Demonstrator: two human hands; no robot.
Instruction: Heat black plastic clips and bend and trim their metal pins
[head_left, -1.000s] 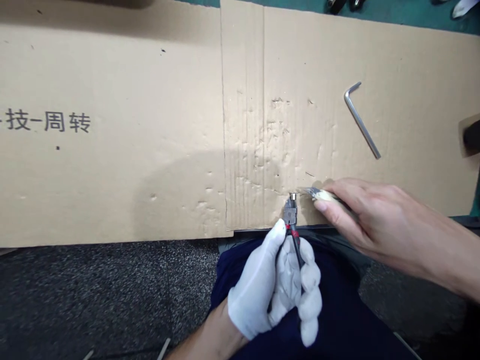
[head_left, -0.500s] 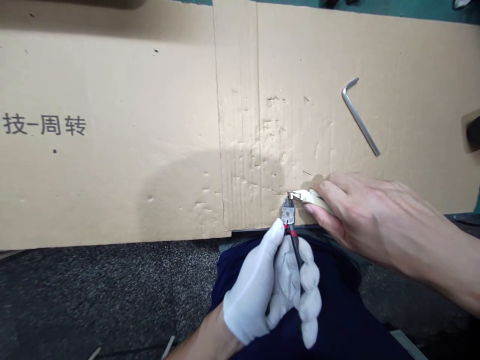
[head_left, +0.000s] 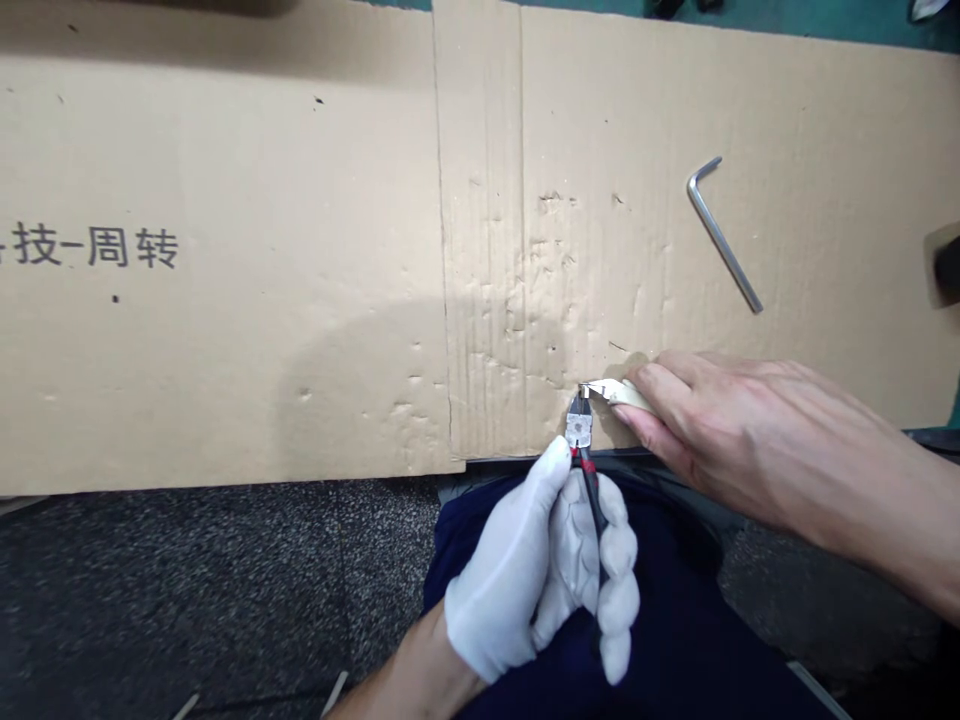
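My left hand (head_left: 517, 560), in a white glove, is wrapped round the handles of small pliers (head_left: 578, 430) with red and black grips, their jaws pointing away from me. My bare right hand (head_left: 720, 430) grips a cream-handled tool (head_left: 630, 396) with a metal tip that points left. That tip meets the plier jaws at the near edge of the cardboard. A tiny metal piece seems to sit where they meet; its shape is too small to make out.
A silver hex key (head_left: 724, 240) lies on the cardboard sheet (head_left: 337, 220) at the right. A dark object (head_left: 946, 268) stands at the far right edge. Below the cardboard are my dark-clothed legs (head_left: 675, 620) and a speckled floor (head_left: 225, 580).
The view has shifted slightly, so the cardboard and hex key appear a little further right. Both hands keep their holds, and the tool tips stay together.
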